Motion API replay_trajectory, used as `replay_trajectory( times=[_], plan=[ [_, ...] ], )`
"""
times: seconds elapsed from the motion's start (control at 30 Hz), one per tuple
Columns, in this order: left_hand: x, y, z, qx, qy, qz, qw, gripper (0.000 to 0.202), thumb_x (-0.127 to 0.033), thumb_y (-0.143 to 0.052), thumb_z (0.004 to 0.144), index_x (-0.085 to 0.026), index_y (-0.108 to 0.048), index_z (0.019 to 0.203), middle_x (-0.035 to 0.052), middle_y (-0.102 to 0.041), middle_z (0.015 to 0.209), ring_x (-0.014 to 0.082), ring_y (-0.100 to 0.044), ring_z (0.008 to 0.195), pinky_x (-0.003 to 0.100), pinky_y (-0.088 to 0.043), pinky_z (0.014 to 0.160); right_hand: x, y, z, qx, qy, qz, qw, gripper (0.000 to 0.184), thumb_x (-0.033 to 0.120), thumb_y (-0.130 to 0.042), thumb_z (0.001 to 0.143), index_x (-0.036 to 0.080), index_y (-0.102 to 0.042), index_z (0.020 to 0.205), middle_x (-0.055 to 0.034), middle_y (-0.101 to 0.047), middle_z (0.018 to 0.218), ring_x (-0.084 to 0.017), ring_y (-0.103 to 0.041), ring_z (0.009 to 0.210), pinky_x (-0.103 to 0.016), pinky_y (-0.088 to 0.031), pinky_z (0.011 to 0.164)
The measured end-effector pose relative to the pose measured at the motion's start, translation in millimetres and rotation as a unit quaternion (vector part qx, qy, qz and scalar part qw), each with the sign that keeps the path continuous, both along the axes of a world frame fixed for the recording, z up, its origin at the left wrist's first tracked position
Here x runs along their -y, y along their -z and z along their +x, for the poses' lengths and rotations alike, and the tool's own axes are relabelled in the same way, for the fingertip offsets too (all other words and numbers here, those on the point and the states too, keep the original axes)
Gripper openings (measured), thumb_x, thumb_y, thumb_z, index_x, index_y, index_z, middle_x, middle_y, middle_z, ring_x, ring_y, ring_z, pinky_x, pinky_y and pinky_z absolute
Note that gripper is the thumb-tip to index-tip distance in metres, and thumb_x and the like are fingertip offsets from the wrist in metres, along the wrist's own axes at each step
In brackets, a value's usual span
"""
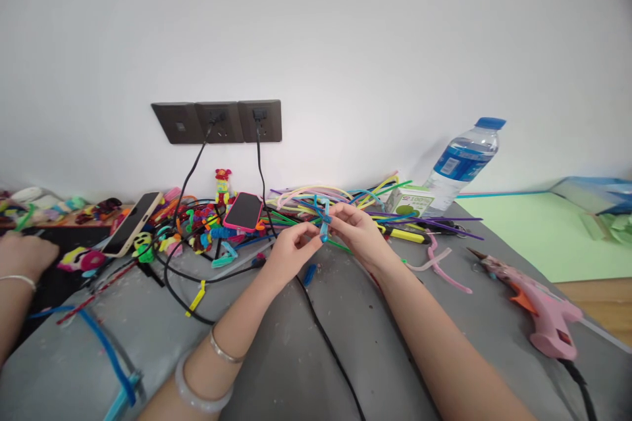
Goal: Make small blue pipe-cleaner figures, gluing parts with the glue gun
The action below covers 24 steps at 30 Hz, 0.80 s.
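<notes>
Between my two hands, above the middle of the grey table (316, 355), is a small bent piece of blue pipe cleaner (326, 210), light and darker blue. My left hand (296, 247) pinches its lower end between thumb and forefinger. From the other side, the fingertips of my right hand (356, 231) close on its middle and upper part. Part of the piece is hidden by the fingers. Just below my hands lies a short dark blue pipe cleaner piece (310, 274). Behind them is a heap of long coloured pipe cleaners (296, 196).
A pink glue gun (548, 316) lies at the right, near a tilted water bottle (461, 161) and a yellow-handled cutter (405, 235). Black cables (330, 342) cross the table. Phones (244, 212) and pipe cleaner figures (144, 245) lie left. Another person's hand (24, 256) is far left.
</notes>
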<state>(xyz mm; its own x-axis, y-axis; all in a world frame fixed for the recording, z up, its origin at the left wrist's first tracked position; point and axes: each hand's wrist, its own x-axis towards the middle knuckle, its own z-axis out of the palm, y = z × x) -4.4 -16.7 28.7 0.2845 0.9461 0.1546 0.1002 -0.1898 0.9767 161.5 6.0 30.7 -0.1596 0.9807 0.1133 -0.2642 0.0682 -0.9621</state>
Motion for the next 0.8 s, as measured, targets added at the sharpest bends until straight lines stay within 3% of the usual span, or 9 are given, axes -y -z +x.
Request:
replay_trajectory(
  times=[0.13,0.2,0.37,0.53,0.8],
  plan=[
    [4.6,-4.0,-0.5,-0.078,-0.031,0.083,0.993,0.003,-0.023,-0.068,0.077,-0.021,-0.067,0.079,-0.0016,-0.058,0.067,0.013,-0.044,0.057,0.024,-0.029,0.058,0.5,0.6,-1.4,-0.005,-0.002,-0.006,1.0,0.033,0.043,-0.084,0.065,0.02,-0.063,0.077,0.003,-0.058,0.068,-0.012,-0.05,0.06,-0.026,-0.039,0.059],
    [6.6,-5.2,-0.5,-0.107,-0.048,0.115,0.986,0.006,-0.019,-0.069,0.076,-0.023,-0.067,0.08,-0.0016,-0.057,0.066,0.0141,-0.044,0.058,0.025,-0.029,0.06,1.0,0.0,-2.0,-0.004,-0.003,-0.005,1.0,0.033,0.043,-0.084,0.065,0.02,-0.063,0.076,0.0027,-0.058,0.069,-0.012,-0.051,0.061,-0.026,-0.039,0.059],
    [7.8,-2.8,0.2,-0.137,-0.078,0.14,0.978,0.008,-0.018,-0.066,0.08,-0.025,-0.07,0.08,0.0002,-0.056,0.065,0.0166,-0.045,0.058,0.026,-0.029,0.063,1.3,-0.6,-3.0,-0.001,-0.006,0.006,1.0,0.033,0.043,-0.084,0.066,0.02,-0.062,0.075,0.0026,-0.059,0.069,-0.012,-0.051,0.062,-0.027,-0.04,0.061],
    [6.1,2.3,0.3,-0.172,-0.104,0.16,0.966,0.01,-0.017,-0.066,0.081,-0.025,-0.073,0.081,0.0041,-0.065,0.072,0.0194,-0.055,0.067,0.027,-0.034,0.067,-1.2,3.3,-2.5,-0.008,-0.005,0.006,1.0,0.033,0.043,-0.085,0.065,0.02,-0.062,0.075,0.0023,-0.059,0.069,-0.012,-0.052,0.062,-0.026,-0.04,0.06],
    [6.2,3.0,-1.1,-0.324,-0.092,0.227,0.914,0.018,-0.016,-0.056,0.089,-0.019,-0.072,0.082,0.005,-0.07,0.074,0.0188,-0.061,0.072,0.027,-0.038,0.066,-2.9,5.1,-2.8,-0.008,-0.005,0.01,1.0,0.036,0.044,-0.085,0.064,0.019,-0.062,0.076,0.0028,-0.059,0.069,-0.011,-0.052,0.062,-0.026,-0.04,0.061]
  ],
)
